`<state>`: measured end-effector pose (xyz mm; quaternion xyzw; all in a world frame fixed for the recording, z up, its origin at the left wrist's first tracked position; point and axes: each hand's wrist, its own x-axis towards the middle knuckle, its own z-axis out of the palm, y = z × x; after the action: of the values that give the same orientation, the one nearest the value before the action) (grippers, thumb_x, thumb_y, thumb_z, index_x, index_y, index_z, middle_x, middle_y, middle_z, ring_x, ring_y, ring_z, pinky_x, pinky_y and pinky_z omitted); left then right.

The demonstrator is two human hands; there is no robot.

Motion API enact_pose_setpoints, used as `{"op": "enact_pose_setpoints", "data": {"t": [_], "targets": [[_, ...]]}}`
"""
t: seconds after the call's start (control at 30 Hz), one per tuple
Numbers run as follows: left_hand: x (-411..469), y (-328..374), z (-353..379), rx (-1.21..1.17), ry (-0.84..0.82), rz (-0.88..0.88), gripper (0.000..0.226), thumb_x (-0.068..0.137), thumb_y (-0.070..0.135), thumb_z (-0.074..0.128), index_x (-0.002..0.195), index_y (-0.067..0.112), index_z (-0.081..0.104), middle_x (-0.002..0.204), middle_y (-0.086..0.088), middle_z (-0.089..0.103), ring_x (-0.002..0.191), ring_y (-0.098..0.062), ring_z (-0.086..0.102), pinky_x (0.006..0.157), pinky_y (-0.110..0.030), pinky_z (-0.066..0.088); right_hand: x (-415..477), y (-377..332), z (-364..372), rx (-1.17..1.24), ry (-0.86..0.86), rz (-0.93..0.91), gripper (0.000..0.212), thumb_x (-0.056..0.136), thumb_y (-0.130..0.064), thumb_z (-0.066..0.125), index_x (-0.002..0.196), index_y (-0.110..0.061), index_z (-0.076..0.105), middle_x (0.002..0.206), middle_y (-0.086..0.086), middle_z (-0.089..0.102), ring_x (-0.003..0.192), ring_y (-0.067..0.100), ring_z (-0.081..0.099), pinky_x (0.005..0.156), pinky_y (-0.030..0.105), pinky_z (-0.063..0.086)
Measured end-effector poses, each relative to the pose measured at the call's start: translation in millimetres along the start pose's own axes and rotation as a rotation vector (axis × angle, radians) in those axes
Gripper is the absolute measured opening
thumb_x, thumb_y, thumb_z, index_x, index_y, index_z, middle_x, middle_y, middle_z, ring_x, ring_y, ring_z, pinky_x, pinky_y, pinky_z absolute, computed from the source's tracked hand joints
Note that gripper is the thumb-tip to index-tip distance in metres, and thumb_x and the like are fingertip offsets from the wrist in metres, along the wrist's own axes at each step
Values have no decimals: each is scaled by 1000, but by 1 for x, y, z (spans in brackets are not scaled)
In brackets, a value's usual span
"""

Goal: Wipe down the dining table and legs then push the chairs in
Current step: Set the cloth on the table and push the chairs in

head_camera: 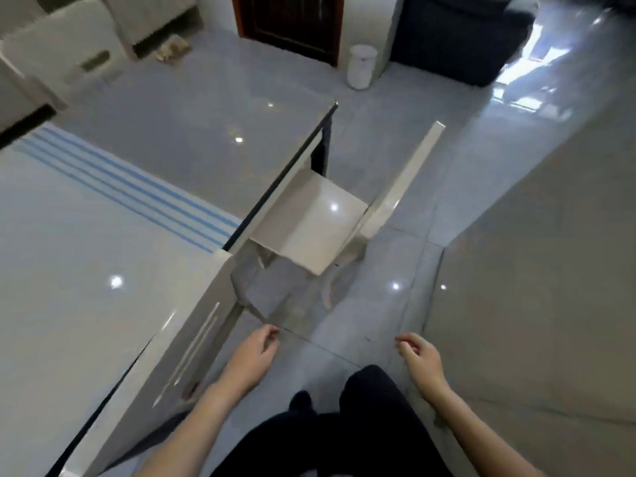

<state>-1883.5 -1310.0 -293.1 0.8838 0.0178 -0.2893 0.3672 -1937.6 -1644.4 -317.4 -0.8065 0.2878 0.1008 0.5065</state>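
The glossy grey dining table fills the left half of the view. A white cloth with blue stripes lies over its near part. A white chair stands at the table's right edge, its seat partly under the top and its back away from the table. A nearer white chair back leans close against the table edge. My left hand hangs over the floor just right of that chair back, fingers loosely curled, holding nothing. My right hand hangs further right, also empty.
Two more white chairs stand at the table's far left side. A white bin sits by a dark wooden door, and a dark sofa beyond. A pale wall closes the right side. Shiny tiled floor lies ahead.
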Motion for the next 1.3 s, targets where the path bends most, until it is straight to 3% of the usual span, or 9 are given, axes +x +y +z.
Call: {"op": "enact_pose_setpoints", "data": {"t": [0.1,0.3,0.47,0.57,0.67,0.8,0.97,1.13,1.3], "targets": [[16,12,22,10,-109,-42,6,93,30,52,90,32,57,91,7,61,94,-16,60,72,-24,40,11,18,-29,52,81,74,30,91,2,55,80,-23,67,85,7,70,86,28,66,82,40,51],[56,47,55,-143,-20,-206,15,78,39,46,76,33,60,76,9,64,79,-17,62,76,-33,45,85,6,-79,194,88,120,30,93,2,49,78,-18,67,80,11,67,75,24,62,64,28,47],[90,120,62,-453,248,-253,11,82,35,53,84,30,62,84,-1,70,89,-29,67,81,-40,49,171,-74,-125,341,73,-29,26,94,2,46,85,-10,67,84,15,66,76,28,61,67,34,50],[106,182,52,-507,366,-154,14,97,24,50,96,33,60,97,1,68,92,-17,64,88,-41,50,214,-141,-151,415,62,-194,25,91,-1,48,83,-14,68,80,11,65,72,24,61,67,30,51],[120,235,39,-433,486,-17,18,100,26,44,113,27,57,110,6,63,101,-11,59,89,-32,46,242,-202,-165,441,37,-355,22,92,5,47,90,-5,67,79,10,64,73,18,61,69,21,52],[150,292,29,-241,581,73,40,92,43,39,124,22,52,118,5,54,104,-11,55,88,-31,45,284,-256,-169,65,49,-767,17,90,-4,54,100,-6,69,94,7,69,89,16,62,81,24,48],[195,321,32,51,442,-17,46,95,53,36,130,24,45,132,-4,53,117,-24,53,96,-37,43,350,-279,-160,-608,-214,-1134,24,92,-17,53,109,-5,66,110,9,66,106,26,54,90,30,38],[218,330,39,222,412,-137,47,95,59,29,124,27,47,119,-5,64,107,-29,60,83,-37,45,411,-288,-151,-871,-334,-1214,27,90,-26,43,69,-16,57,71,0,61,78,28,58,81,36,39],[228,328,33,230,463,-202,49,97,57,24,93,24,60,88,-1,70,89,-25,64,70,-33,45,435,-279,-129,-760,-208,-1171,38,85,-31,36,61,-13,59,64,0,60,73,26,55,81,28,27]]}}
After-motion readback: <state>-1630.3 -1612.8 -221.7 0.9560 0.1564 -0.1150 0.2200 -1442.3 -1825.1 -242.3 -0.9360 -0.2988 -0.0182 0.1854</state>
